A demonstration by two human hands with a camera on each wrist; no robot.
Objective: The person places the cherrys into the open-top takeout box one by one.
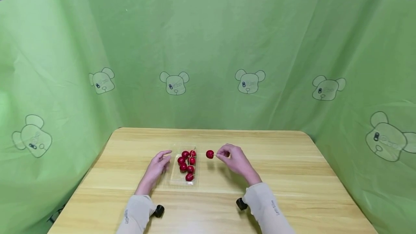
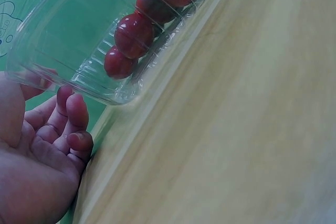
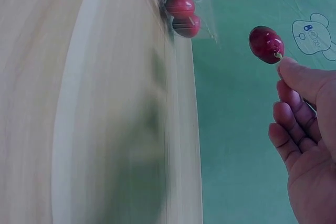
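My right hand (image 1: 237, 161) pinches the thin stem of a dark red cherry (image 1: 209, 154) between thumb and fingertips. The cherry hangs above the table, just right of a clear plastic tray (image 1: 176, 177); in the right wrist view the lifted cherry (image 3: 265, 44) is shiny and apart from the others. Several cherries (image 1: 183, 167) lie in the tray, mostly along its right side. My left hand (image 1: 155, 169) is at the tray's left edge with its fingers loosely bent. In the left wrist view its fingertips (image 2: 77, 109) are close to the tray's rim; whether they touch is unclear.
The wooden table (image 1: 292, 176) extends around the tray on all sides. A green curtain (image 1: 208, 46) printed with bear faces hangs behind the table and at both sides. Small black devices (image 1: 158, 211) are worn at both wrists.
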